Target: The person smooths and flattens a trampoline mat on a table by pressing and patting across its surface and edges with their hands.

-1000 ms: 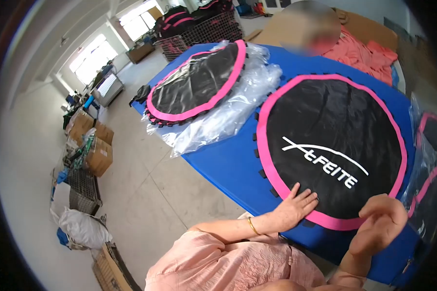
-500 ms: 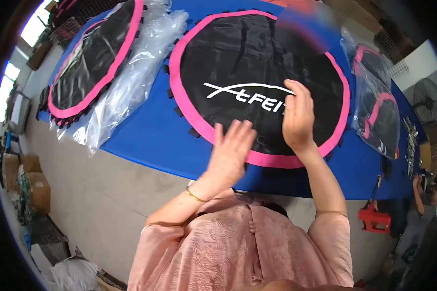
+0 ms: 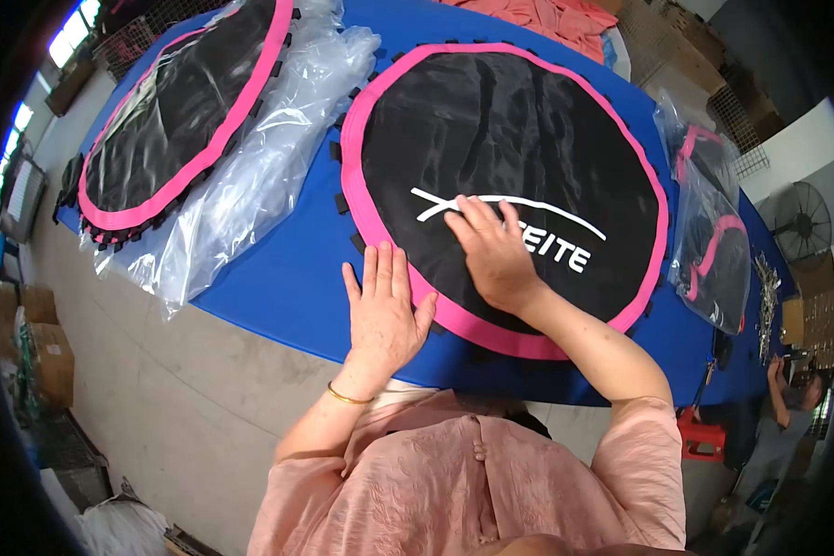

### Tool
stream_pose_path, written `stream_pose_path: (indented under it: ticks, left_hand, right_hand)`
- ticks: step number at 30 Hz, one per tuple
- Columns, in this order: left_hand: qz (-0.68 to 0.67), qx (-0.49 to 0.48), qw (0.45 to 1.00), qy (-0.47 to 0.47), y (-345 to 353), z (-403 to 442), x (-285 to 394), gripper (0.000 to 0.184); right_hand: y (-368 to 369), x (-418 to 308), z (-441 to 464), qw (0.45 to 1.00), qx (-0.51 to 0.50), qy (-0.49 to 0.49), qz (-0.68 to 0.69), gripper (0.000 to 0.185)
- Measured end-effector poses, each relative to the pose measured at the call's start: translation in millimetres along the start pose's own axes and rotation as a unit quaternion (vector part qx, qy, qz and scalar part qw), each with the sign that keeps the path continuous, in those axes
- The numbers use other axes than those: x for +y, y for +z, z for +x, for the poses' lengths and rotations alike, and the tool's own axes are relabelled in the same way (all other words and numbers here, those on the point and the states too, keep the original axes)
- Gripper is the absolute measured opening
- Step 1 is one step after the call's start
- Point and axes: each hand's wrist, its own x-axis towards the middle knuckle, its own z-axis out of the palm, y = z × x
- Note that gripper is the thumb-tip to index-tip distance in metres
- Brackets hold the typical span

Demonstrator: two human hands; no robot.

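Note:
A round black mat with a pink rim and white lettering lies flat on the blue table. My left hand rests with fingers spread on the lower left of the pink rim and the blue surface beside it. Over the lettering, my right hand lies on the black fabric with its fingers apart, covering the first letters. Neither hand holds anything. Black tabs stick out around the rim.
To the left, more pink-rimmed mats lie beside clear plastic bags. Bagged mats sit at the right, near metal pieces. Beyond are a fan, a red stool and another person. Pink cloth lies at the back.
The view has swung to the right since the first frame. My right hand has come down and moved left over the lettering. My left hand has shifted to the lower left rim.

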Motion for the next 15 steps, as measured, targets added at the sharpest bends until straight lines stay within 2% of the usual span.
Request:
stream_pose_path:
  ticks: [2,7,15]
  left_hand:
    - [-0.014,-0.009,1.000,0.006,-2,0,0,0.078]
    - [-0.026,-0.023,0.999,0.002,-5,0,-1,0.079]
    - [-0.030,-0.030,0.999,0.003,-7,2,-1,0.079]
  right_hand:
    - [7,-13,24,0.999,-0.021,-0.017,0.026,0.053]
    - [48,-30,85,0.997,0.035,-0.056,0.047,0.055]
    - [107,-17,144,0.996,0.086,0.019,0.000,0.047]
